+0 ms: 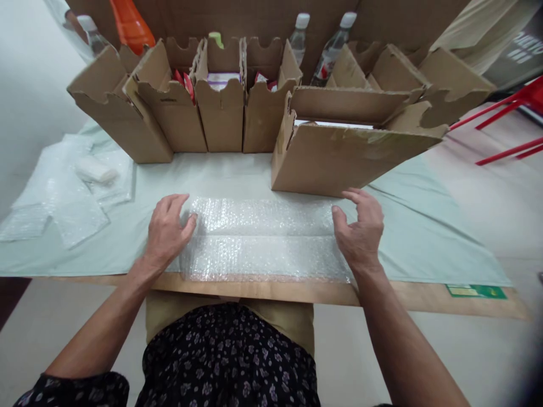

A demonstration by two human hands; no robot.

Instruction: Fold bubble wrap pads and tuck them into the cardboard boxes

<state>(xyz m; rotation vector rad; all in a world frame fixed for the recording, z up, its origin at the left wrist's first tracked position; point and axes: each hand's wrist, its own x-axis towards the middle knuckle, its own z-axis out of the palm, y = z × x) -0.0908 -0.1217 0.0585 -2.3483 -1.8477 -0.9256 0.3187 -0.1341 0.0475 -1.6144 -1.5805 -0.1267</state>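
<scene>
A sheet of bubble wrap (267, 240) lies flat at the table's front edge, with a crease or fold line running across its middle. At its left end is my left hand (168, 226), thumb and fingers apart and nothing between them. My right hand (360, 223) is at the sheet's right end, likewise with thumb and fingers spread and holding nothing. Whether either hand touches the wrap I cannot tell. Just behind the right hand stands a wide cardboard box (339, 161) with something white inside.
Several narrow cardboard boxes (223, 121) line the back, some holding packets. Clear bottles (335, 45) and an orange bottle (131, 25) stand behind them. More bubble wrap (63, 186) is piled at the left. A green card (477, 291) lies by the front right edge.
</scene>
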